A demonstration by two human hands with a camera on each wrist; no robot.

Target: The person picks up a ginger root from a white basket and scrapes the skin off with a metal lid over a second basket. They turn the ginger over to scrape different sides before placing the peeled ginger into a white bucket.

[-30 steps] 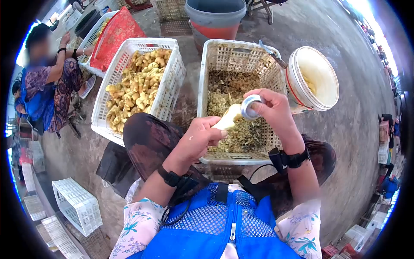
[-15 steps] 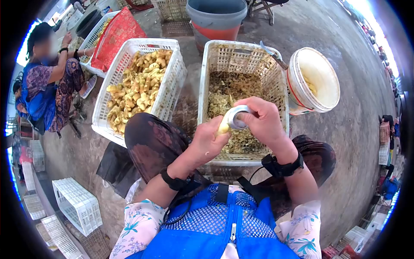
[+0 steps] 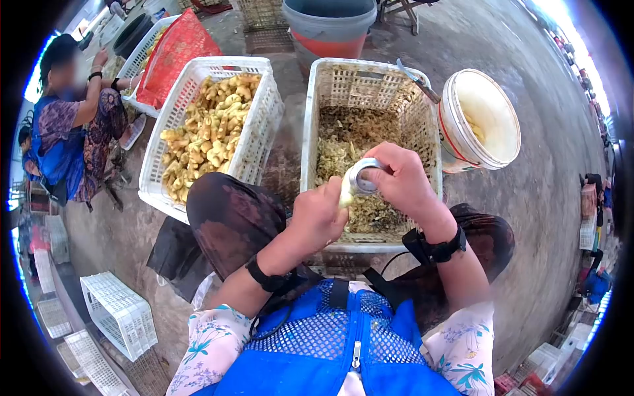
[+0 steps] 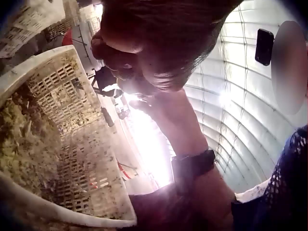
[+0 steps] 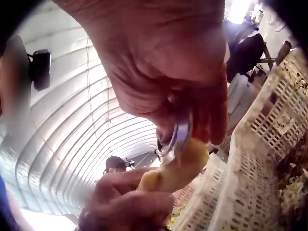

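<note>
Over the crate of peelings, my left hand (image 3: 317, 214) grips a pale, peeled-looking piece of ginger (image 3: 346, 192), its fingers curled round the lower end. My right hand (image 3: 405, 183) holds a shiny metal ring (image 3: 363, 176), with the thumb inside it. In the right wrist view the ring (image 5: 181, 136) lies against the upper end of the ginger (image 5: 185, 168). The left wrist view shows mostly the back of the left hand (image 4: 154, 43), which hides the ginger there. Below the hands, shredded peelings (image 3: 360, 135) cover the bottom of a white slatted crate (image 3: 417, 122).
To the left stands a white crate (image 3: 259, 135) full of ginger roots (image 3: 214, 132). A white bucket (image 3: 495, 109) with yellow pieces inside leans at the right, and a knife (image 3: 419, 82) lies at the crate's corner. Beyond is a grey bucket (image 3: 330, 28). Another person (image 3: 66, 132) sits far left.
The right hand and metal ring have moved left and slightly down along the ginger. The left hand has turned and covers more of the ginger than a second ago.
</note>
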